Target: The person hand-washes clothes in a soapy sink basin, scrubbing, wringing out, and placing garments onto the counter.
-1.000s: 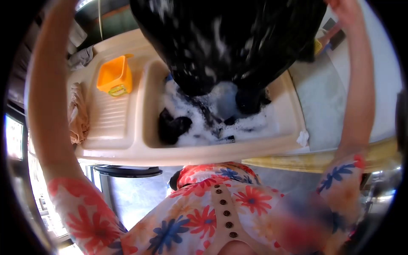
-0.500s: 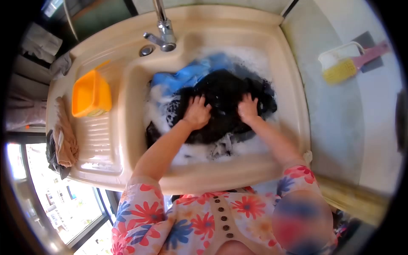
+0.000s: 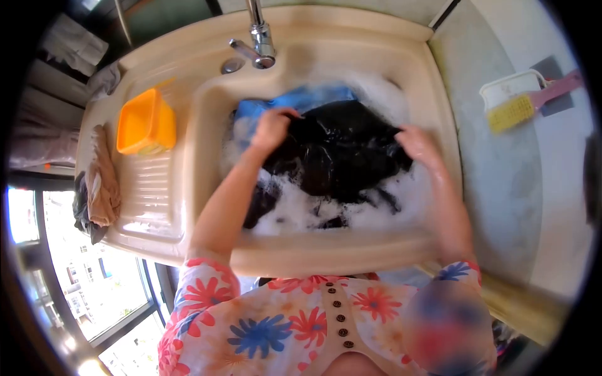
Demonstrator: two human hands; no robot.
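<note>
A wet black garment (image 3: 342, 150) is spread across the soapy sink basin (image 3: 210, 144). My left hand (image 3: 273, 128) grips its upper left edge, fingers closed on the cloth. At the right edge, my right hand (image 3: 419, 145) is closed on the same garment. Behind it, a blue cloth (image 3: 313, 98) lies partly in the suds. White foam (image 3: 295, 203) surrounds the cloth, with dark fabric showing through at the lower left. The exact kind of black garment cannot be made out.
A chrome faucet (image 3: 259, 44) rises behind the basin. On the ribbed drainboard stands an orange plastic container (image 3: 145, 122). Tan and dark cloths (image 3: 102, 178) hang over the left edge. A yellow-bristled brush with a pink handle (image 3: 514, 113) is at the right.
My hands have moved apart from pressing on the black garment to gripping its two sides. The cloth is now stretched wider between them, and the view has shifted slightly.
</note>
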